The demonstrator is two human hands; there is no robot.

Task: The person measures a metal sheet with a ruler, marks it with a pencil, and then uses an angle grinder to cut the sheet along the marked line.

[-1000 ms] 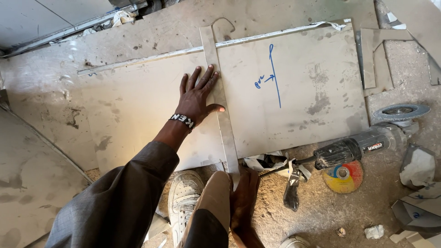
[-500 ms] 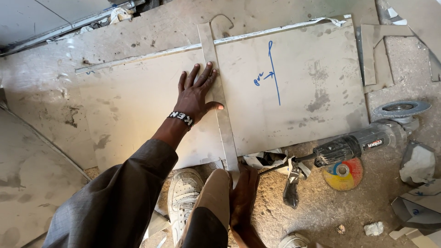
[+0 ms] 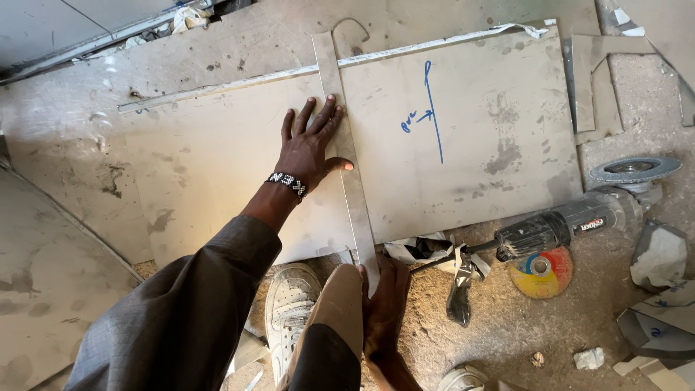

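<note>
Nearest in, the right hand [image 3: 386, 304] is gripping the near end of the long straightedge strip [image 3: 346, 152], fingers curled over it right by the knee, so that grip is clamped on the strip. Just left of it a white shoe [image 3: 289, 304] is planting on the sandy floor [image 3: 507, 326]. Off to the right an angle grinder [image 3: 572, 221] is lying on its side, with a yellow and red cutting disc [image 3: 541, 271] beside it and broken tile offcuts [image 3: 655, 253] scattered near the right edge.

Moving farther out, the left hand [image 3: 310, 145] is pressing flat on the big grey tile [image 3: 470, 145], fingers spread apart and holding nothing, thumb pushing down onto the strip. The left arm is reaching straight forward in a grey sleeve, a beaded wristband [image 3: 287, 182] at the wrist.

The strip is running near to far across the tile's middle, left of the blue marker line [image 3: 433, 108] and arrow. At the far side a thin metal rail [image 3: 217, 90] is lying along the tile's far edge.

To do this well, the strip is wanting firm downward pressure at both ends, I'd say, so it is not pivoting, and the near hand is needing to stay still while the far end is being squared up
</note>
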